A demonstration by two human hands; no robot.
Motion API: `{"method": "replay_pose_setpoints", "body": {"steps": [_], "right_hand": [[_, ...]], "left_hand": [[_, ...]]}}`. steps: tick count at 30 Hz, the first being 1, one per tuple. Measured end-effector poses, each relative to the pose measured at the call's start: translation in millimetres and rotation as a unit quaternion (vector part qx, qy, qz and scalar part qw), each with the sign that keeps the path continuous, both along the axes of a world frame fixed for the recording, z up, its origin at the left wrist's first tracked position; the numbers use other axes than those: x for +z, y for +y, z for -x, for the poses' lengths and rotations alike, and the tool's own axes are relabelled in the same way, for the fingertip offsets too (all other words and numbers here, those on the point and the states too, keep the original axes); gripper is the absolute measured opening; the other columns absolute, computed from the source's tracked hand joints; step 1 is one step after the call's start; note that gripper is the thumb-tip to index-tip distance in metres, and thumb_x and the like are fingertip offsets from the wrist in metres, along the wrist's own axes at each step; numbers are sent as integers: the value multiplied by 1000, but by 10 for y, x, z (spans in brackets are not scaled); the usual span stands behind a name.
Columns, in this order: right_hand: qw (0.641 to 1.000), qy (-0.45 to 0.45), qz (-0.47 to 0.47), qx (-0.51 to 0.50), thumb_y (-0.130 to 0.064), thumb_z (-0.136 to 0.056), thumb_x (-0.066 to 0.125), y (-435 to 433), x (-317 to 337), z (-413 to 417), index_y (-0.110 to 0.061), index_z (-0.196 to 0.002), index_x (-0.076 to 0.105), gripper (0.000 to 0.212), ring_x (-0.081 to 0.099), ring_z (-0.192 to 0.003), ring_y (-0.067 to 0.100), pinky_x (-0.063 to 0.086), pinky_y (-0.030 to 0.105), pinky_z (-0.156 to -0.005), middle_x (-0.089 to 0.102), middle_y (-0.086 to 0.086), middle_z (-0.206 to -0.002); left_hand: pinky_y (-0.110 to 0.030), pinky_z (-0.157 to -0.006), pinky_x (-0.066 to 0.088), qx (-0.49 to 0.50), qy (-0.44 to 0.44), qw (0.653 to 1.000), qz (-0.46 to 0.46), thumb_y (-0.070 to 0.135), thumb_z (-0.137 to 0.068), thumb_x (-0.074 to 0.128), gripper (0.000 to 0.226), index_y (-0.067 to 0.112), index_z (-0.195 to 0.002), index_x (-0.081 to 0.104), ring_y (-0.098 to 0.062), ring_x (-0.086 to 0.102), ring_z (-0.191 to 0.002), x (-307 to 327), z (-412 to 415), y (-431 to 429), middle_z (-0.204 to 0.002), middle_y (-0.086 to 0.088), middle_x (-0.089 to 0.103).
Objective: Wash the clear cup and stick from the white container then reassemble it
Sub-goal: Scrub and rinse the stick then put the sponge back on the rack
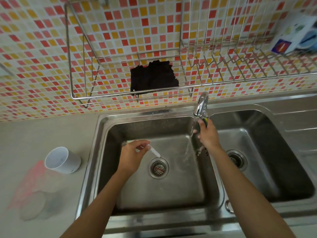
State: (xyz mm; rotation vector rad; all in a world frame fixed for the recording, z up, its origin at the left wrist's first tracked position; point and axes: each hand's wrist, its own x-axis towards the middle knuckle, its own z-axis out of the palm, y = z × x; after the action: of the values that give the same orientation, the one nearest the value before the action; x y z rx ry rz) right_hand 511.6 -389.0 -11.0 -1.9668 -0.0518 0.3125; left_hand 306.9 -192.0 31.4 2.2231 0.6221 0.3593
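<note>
Stick (154, 152) was pinched in left hand (133, 152) over the sink (103, 152), tip toward the drain (158, 167) at 5 o'clock so drips fell inside. Right hand (208, 134) gripped a sponge (202, 123) under the tap (201, 105) stream (probably wetting it). Container (62, 159) and clear cup (34, 206) waited on the counter at 9 o'clock, kept dry.

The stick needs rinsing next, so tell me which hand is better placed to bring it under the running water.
Left. The left hand already holds the stick over the left basin, beside the stream. The right hand is busy gripping a sponge under the faucet.
</note>
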Motion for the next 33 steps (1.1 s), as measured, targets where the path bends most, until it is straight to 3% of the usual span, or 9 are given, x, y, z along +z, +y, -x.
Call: {"method": "replay_pose_setpoints", "body": {"steps": [5, 10, 18, 21, 23, 26, 28, 30, 33], "right_hand": [[996, 14, 47, 72, -34, -101, 38, 7, 70, -253, -17, -127, 52, 34, 65, -73, 14, 51, 36, -69, 57, 2, -115], [998, 26, 33, 50, -34, -100, 42, -55, 35, -274, -17, -129, 54, 35, 65, -71, 9, 42, 24, -56, 59, 1, -115], [992, 53, 19, 110, -24, -100, 46, -143, 80, -293, -25, -140, 46, 40, 65, -91, 15, 40, 13, -51, 56, 1, -129], [997, 41, -21, 61, -20, -101, 44, -220, 137, -304, -26, -136, 51, 36, 65, -85, 17, 45, 13, -54, 64, 9, -112], [998, 32, -45, 35, -19, -102, 42, -261, 195, -243, -25, -134, 54, 34, 57, -71, 7, 43, 8, -50, 61, 3, -95], [999, -36, 12, -14, -23, -102, 41, -215, 255, -61, -16, -119, 58, 25, 53, -63, 3, 45, 10, -52, 59, 1, -86], [995, -86, 10, -56, -26, -101, 43, -162, 240, 133, -16, -106, 57, 18, 58, -64, 8, 52, 24, -66, 62, 2, -86], [990, -132, 10, -52, -26, -99, 45, -119, 132, 391, -19, -95, 54, 13, 60, -70, 20, 48, 36, -65, 64, 3, -84], [977, -135, 165, 12, -27, -100, 41, -70, -108, 787, -11, -99, 54, 21, 57, -72, 25, 32, 29, -60, 64, 11, -86]], "left_hand": [[-2, -69, 44, 2, 10, 1000, 4, 18, -83, 73, 16, 15, -99, 74, 1, 63, -76, -25, -28, 13, -86, 13, 68], [-5, -69, 45, -4, 8, 1000, 23, 20, -83, 73, 16, 17, -99, 75, 0, 63, -77, -30, -184, -75, -87, 9, 71], [-4, -70, 45, -36, 6, 999, 32, 20, -85, 71, 14, 19, -99, 74, 3, 61, -78, -8, -356, -216, -88, 10, 71], [-2, -70, 43, -33, 7, 999, 26, 20, -85, 71, 14, 19, -99, 73, 2, 61, -78, 4, -323, -188, -88, 9, 70], [-2, -70, 43, -21, 8, 999, 26, 21, -86, 71, 13, 18, -98, 72, 1, 60, -79, 10, -278, -145, -87, 9, 69], [-5, -65, 45, 30, 9, 999, 33, 25, -86, 70, 12, 16, -94, 68, -1, 60, -77, 16, -173, -59, -83, 8, 66], [-10, -62, 45, 75, -3, 997, 34, 28, -87, 68, 15, 15, -93, 66, -5, 62, -77, 22, -98, -9, -82, 6, 66], [-11, -63, 44, 102, -27, 994, 22, 29, -88, 67, 15, 16, -93, 64, -5, 62, -77, 6, -15, 25, -82, 6, 66], [-10, -65, 43, 86, 9, 996, -10, 29, -89, 65, 15, 15, -94, 64, -8, 65, -80, -165, 137, 75, -86, 3, 68]]}}
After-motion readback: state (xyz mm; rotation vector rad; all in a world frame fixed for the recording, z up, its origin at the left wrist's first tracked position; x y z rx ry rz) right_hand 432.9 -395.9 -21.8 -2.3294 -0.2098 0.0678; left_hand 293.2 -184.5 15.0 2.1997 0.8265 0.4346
